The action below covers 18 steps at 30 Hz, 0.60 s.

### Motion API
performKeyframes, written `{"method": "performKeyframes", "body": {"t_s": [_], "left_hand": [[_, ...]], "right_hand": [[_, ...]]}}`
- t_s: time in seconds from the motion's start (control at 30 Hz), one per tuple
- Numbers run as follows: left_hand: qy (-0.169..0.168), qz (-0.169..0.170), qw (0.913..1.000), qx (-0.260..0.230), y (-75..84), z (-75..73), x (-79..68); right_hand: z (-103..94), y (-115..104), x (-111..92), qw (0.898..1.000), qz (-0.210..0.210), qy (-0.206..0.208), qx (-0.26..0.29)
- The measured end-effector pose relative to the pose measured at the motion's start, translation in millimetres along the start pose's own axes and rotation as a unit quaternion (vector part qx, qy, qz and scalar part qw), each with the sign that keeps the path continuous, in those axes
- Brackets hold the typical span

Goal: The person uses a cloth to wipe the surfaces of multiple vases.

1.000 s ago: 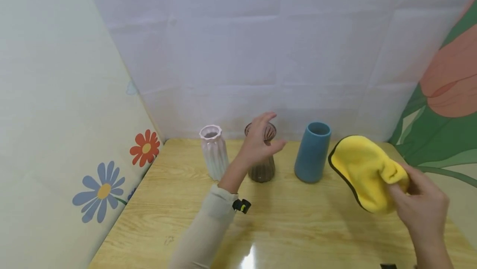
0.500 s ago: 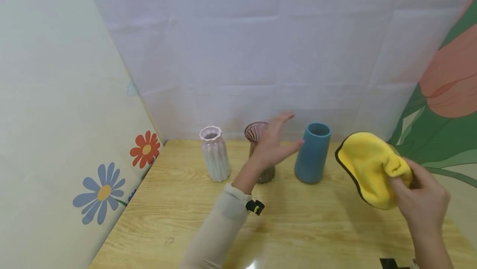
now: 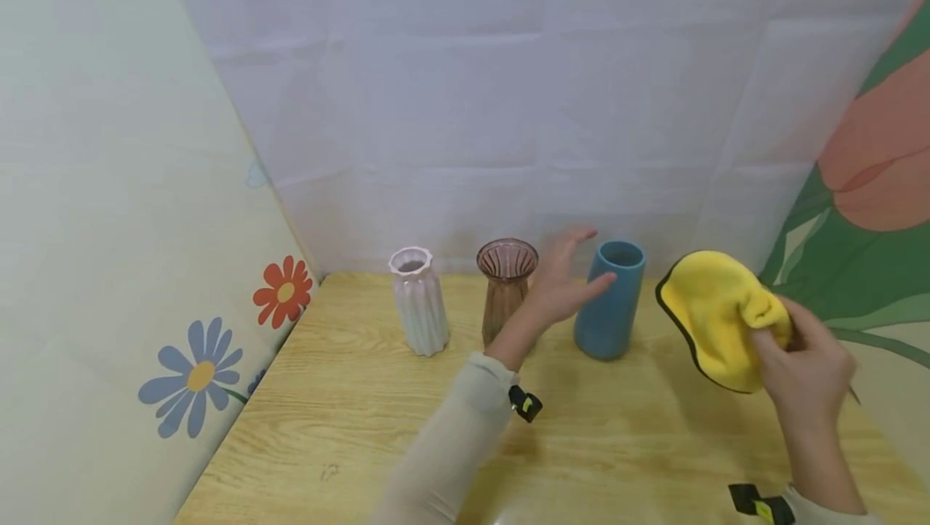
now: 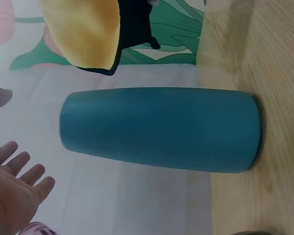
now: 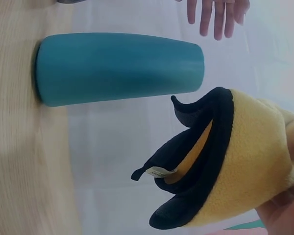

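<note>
My left hand (image 3: 565, 283) is raised with its fingers spread, just left of the blue vase (image 3: 609, 303) and holding nothing. In the left wrist view its fingertips (image 4: 33, 174) stand apart from the vase's mouth end. My right hand (image 3: 806, 359) pinches a bunched yellow cloth (image 3: 715, 319) with dark edging, held above the table right of the blue vase. Folds of that cloth and a small white tag show in the right wrist view. Behind my left wrist stands a ribbed brown glass vase (image 3: 504, 299), its lower right part hidden by the wrist.
A white fluted vase (image 3: 421, 307) stands upright at the left of the row on the wood-grain table (image 3: 349, 428). A white sheet (image 3: 465, 105) hangs right behind the vases. Flower-printed walls (image 3: 109, 226) flank the table on both sides.
My left hand has moved right, from over the brown glass vase to beside the blue vase. The right hand has shifted slightly left and up with the cloth. The vases have stayed put.
</note>
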State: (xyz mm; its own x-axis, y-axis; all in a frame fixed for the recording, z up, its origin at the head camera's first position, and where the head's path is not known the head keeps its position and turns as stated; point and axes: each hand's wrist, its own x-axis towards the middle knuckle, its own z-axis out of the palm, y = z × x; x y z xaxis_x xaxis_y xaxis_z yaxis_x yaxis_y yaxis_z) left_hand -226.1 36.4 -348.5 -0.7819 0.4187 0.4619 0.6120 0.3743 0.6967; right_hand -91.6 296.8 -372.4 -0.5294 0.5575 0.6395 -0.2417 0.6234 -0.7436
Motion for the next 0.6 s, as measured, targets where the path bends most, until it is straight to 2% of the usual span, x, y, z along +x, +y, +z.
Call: {"method": "performKeyframes", "body": {"t_s": [0.6], "left_hand": [[-0.005, -0.073, 0.9973, -0.009, -21.7, 21.5, 18.3]], "right_hand": [[28.8, 15, 11, 1.0, 0.009, 0.008, 0.007]]}}
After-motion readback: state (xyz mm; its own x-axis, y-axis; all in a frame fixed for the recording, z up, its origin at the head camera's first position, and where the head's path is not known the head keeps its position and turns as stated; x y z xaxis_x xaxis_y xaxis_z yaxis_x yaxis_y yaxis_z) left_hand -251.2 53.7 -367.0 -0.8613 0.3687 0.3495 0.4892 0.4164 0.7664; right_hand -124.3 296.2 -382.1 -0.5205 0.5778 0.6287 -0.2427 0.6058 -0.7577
